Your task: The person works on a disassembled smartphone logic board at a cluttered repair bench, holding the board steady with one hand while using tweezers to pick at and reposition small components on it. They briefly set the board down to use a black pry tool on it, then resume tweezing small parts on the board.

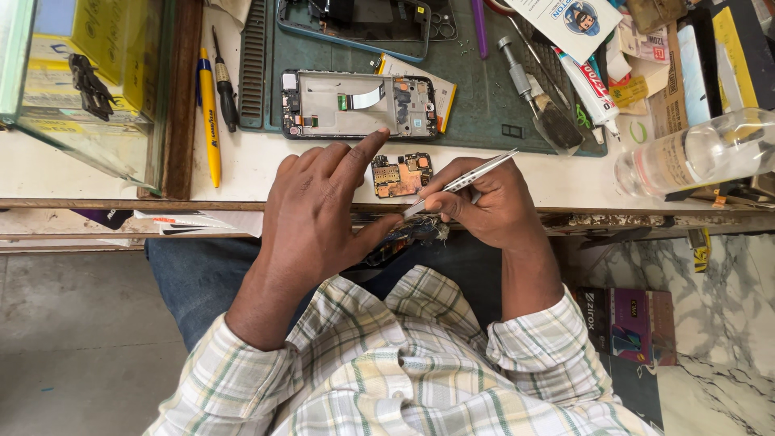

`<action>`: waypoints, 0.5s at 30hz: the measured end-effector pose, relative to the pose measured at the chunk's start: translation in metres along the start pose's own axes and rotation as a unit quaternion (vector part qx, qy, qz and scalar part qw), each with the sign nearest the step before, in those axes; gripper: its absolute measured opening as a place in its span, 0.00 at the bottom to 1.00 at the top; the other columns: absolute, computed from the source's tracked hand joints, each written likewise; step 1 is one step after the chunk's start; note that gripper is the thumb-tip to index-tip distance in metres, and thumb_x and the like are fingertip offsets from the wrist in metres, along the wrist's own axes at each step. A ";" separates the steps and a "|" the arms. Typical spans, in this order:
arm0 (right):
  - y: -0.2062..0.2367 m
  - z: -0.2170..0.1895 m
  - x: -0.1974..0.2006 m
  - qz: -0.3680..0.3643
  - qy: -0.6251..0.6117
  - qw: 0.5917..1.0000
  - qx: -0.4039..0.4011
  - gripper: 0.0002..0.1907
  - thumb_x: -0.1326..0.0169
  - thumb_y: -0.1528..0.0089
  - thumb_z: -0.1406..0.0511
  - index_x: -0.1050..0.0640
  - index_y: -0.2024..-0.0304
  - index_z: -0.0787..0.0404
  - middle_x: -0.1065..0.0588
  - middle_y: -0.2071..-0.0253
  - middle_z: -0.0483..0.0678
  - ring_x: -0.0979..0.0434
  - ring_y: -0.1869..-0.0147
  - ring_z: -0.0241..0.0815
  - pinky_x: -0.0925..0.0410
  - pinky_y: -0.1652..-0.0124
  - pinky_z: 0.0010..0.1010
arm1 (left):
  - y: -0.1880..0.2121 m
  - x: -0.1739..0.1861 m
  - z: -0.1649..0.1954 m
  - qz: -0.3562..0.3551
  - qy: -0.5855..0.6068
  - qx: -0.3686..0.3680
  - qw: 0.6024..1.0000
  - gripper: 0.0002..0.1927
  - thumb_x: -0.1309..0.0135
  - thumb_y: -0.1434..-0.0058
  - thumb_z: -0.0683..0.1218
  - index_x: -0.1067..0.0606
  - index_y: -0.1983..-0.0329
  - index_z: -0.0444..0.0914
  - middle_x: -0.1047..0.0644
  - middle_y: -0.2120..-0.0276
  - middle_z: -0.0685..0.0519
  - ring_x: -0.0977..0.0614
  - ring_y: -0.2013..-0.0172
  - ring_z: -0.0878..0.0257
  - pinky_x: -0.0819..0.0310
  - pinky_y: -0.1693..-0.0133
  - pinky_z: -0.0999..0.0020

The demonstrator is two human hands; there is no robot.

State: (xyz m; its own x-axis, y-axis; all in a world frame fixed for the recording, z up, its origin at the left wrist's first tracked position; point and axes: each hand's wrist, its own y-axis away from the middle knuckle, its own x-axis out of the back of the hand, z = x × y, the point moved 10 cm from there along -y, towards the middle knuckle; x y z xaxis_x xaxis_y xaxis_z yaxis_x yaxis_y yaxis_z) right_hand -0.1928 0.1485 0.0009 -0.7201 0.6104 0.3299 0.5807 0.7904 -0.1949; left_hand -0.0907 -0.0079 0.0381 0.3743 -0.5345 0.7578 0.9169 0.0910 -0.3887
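Bright even daylight, soft shadows, sharp focus, glare on clear bottle (pixel 698 153)

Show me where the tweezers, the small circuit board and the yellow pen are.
tweezers (pixel 472 178), head view, middle of the metal arms
small circuit board (pixel 401 175), head view, its copper-coloured face
yellow pen (pixel 211 121), head view, middle of the barrel

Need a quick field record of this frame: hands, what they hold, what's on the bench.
left hand: empty, index finger stretched toward the circuit board, thumb tip near the tweezers' tip
right hand: grip closed on tweezers
circuit board: small, copper-coloured, flat at the bench edge between the hands
opened phone: back off, on the green mat
mat, right side: brush, tube
bench, left: yellow pen, black screwdriver
bench, right: clear bottle lying on its side
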 end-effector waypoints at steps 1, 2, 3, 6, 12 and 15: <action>0.001 0.000 0.000 0.001 -0.023 1.000 0.001 0.10 0.36 0.34 0.64 0.19 0.59 0.67 0.22 0.71 0.44 0.26 0.70 0.26 0.36 0.71 0.17 | 0.000 0.002 0.002 0.009 -0.003 -0.011 1.000 0.51 0.27 0.54 0.59 0.34 0.29 0.40 0.26 0.63 0.52 0.23 0.60 0.54 0.32 0.56 0.55; 0.001 0.001 0.001 0.002 -0.047 0.999 0.002 0.11 0.37 0.34 0.64 0.19 0.59 0.67 0.22 0.70 0.45 0.25 0.70 0.26 0.34 0.71 0.17 | 0.000 0.003 0.003 0.018 -0.007 -0.021 1.000 0.51 0.26 0.55 0.58 0.34 0.29 0.41 0.26 0.62 0.51 0.23 0.58 0.54 0.31 0.55 0.55; 0.002 0.001 0.001 0.002 -0.070 0.998 0.003 0.12 0.37 0.34 0.63 0.19 0.58 0.68 0.22 0.70 0.45 0.24 0.70 0.27 0.33 0.70 0.17 | 0.000 0.005 0.005 0.027 -0.010 -0.031 0.999 0.51 0.26 0.56 0.57 0.34 0.29 0.41 0.25 0.60 0.51 0.22 0.57 0.54 0.31 0.54 0.55; 0.002 0.003 0.005 0.012 -0.065 0.998 0.003 0.14 0.38 0.34 0.62 0.19 0.58 0.68 0.21 0.70 0.47 0.23 0.70 0.29 0.31 0.70 0.18 | 0.002 0.007 0.006 0.032 0.001 -0.038 0.999 0.54 0.25 0.59 0.56 0.35 0.28 0.41 0.25 0.58 0.51 0.22 0.55 0.53 0.31 0.52 0.55; 0.003 0.005 0.003 0.006 -0.103 0.995 -0.001 0.14 0.37 0.34 0.61 0.20 0.57 0.69 0.21 0.70 0.47 0.23 0.70 0.29 0.32 0.70 0.18 | 0.000 0.001 0.002 0.008 0.000 -0.007 1.000 0.55 0.25 0.60 0.59 0.34 0.29 0.41 0.25 0.61 0.51 0.23 0.58 0.53 0.32 0.57 0.55; 0.004 0.007 0.001 -0.010 -0.132 0.991 -0.020 0.15 0.36 0.35 0.61 0.19 0.57 0.69 0.22 0.70 0.46 0.25 0.70 0.29 0.35 0.71 0.17 | 0.001 0.004 0.005 0.032 -0.012 -0.020 0.999 0.53 0.26 0.57 0.60 0.34 0.29 0.41 0.24 0.59 0.50 0.22 0.58 0.54 0.32 0.57 0.55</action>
State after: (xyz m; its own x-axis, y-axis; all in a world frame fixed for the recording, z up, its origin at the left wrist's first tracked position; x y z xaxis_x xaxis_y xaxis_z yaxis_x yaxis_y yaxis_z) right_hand -0.1936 0.1526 -0.0059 -0.8032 0.5904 0.0798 0.5756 0.8036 -0.1513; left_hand -0.0878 -0.0055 0.0440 0.4355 -0.5083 0.7429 0.8848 0.0900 -0.4571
